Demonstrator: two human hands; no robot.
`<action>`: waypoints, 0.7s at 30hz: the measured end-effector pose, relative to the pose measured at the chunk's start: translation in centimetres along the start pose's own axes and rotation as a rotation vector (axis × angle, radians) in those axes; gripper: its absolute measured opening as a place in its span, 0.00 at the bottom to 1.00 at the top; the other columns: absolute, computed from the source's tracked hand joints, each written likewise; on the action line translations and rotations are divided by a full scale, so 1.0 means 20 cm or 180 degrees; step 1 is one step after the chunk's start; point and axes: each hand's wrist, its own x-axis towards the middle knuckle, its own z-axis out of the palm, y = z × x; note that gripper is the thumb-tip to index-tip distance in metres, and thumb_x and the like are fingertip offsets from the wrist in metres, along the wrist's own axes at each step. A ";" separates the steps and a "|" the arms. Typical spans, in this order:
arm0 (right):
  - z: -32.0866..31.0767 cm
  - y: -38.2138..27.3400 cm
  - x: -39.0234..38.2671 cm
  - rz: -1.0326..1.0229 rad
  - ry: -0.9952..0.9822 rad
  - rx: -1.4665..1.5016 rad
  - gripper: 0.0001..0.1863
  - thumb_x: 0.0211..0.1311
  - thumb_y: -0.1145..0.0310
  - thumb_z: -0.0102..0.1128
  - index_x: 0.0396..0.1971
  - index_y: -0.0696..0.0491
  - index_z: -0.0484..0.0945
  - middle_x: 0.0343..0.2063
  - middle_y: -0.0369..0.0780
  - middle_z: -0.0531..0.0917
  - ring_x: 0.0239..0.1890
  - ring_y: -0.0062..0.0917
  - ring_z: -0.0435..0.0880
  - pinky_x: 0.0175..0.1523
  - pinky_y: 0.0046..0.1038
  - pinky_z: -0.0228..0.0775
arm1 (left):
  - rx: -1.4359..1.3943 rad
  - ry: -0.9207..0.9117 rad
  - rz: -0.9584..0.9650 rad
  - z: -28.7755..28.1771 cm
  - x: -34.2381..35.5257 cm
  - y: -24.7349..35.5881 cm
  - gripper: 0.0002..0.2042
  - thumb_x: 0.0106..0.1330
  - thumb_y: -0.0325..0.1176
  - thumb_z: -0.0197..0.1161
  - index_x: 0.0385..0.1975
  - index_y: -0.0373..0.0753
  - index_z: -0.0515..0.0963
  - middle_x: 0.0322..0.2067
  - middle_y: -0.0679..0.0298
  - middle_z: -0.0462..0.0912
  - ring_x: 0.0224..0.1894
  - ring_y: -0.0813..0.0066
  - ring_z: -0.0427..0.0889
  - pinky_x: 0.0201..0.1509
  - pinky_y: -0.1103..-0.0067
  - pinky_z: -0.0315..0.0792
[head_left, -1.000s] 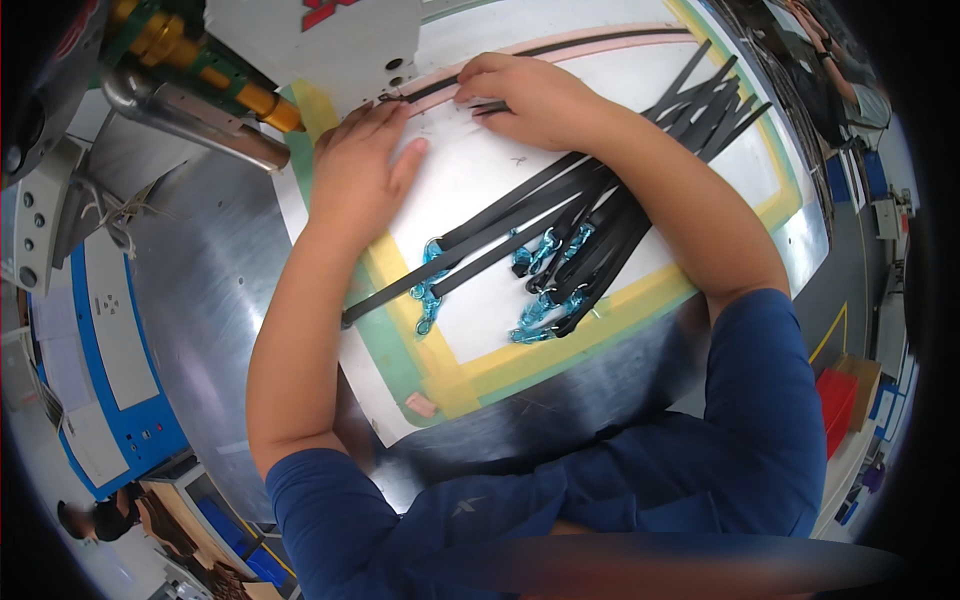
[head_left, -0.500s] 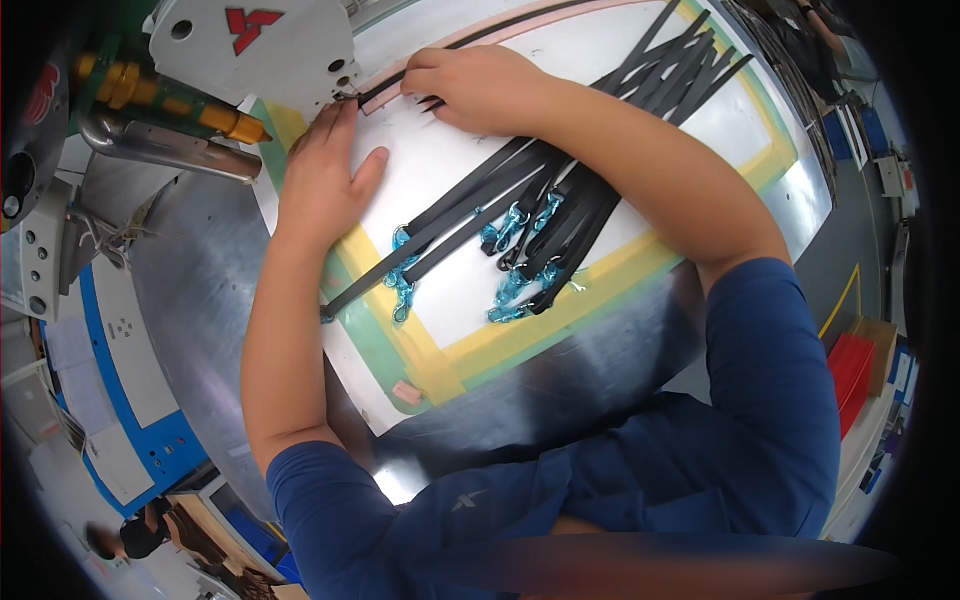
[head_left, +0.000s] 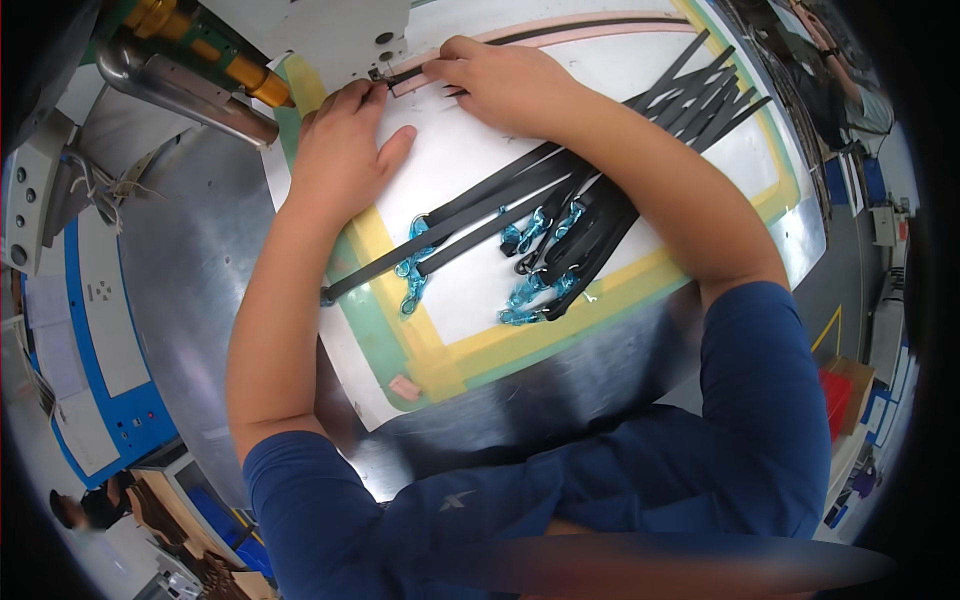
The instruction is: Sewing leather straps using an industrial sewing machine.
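A long black strap (head_left: 600,27) lies along a pink strip (head_left: 655,32) at the far side of the white board (head_left: 440,165). My right hand (head_left: 505,88) is closed over the strap near its left end, fingers curled down on it. Small dark points show beneath those fingers; what they are I cannot make out. My left hand (head_left: 345,150) rests flat, thumb spread, its fingertips beside a small metal piece (head_left: 378,75) at the strap's end. Nearer me, several black straps (head_left: 610,200) lie heaped under my right forearm, their metal clasps (head_left: 525,290) wrapped in blue film.
Left of my hand are a brass-coloured cylinder (head_left: 245,80) and a metal tube (head_left: 190,90) of a machine. Yellow tape (head_left: 560,310) borders the board, which lies on a metal table (head_left: 200,290). A pink scrap (head_left: 404,387) sits at the near corner. Other people are in the background.
The whole view has shifted, so the board and machine sit differently in the picture. Both hands stay at the strap's left end, with little visible movement against the board.
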 end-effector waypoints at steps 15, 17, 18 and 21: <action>-0.03 -0.03 0.01 0.0009 -0.0190 -0.0121 0.25 0.66 0.68 0.63 0.64 0.44 0.79 0.58 0.38 0.79 0.52 0.37 0.87 0.57 0.40 0.81 | 0.0059 0.0093 -0.0119 0.02 0.00 0.02 0.30 0.68 0.48 0.65 0.63 0.31 0.77 0.60 0.53 0.79 0.61 0.54 0.79 0.68 0.61 0.70; -0.02 -0.03 0.01 -0.0070 0.0008 -0.0169 0.23 0.67 0.67 0.62 0.62 0.45 0.81 0.55 0.39 0.81 0.52 0.37 0.87 0.55 0.40 0.82 | 0.0117 0.0138 -0.0113 0.02 -0.01 0.02 0.30 0.68 0.48 0.65 0.63 0.31 0.77 0.60 0.53 0.79 0.61 0.55 0.79 0.68 0.61 0.70; -0.02 -0.03 0.01 -0.0077 -0.0005 -0.0168 0.23 0.67 0.67 0.62 0.62 0.45 0.81 0.55 0.39 0.81 0.52 0.37 0.87 0.55 0.40 0.82 | 0.0097 0.0172 -0.0098 0.03 -0.01 0.01 0.30 0.68 0.49 0.65 0.63 0.31 0.78 0.60 0.53 0.80 0.62 0.55 0.79 0.68 0.61 0.70; -0.02 -0.03 0.01 -0.0006 -0.0105 -0.0142 0.23 0.67 0.67 0.63 0.62 0.45 0.81 0.55 0.39 0.80 0.53 0.37 0.87 0.55 0.40 0.81 | 0.0021 0.0200 -0.0105 0.04 0.00 0.01 0.30 0.69 0.49 0.64 0.63 0.31 0.78 0.60 0.54 0.80 0.63 0.56 0.78 0.68 0.61 0.70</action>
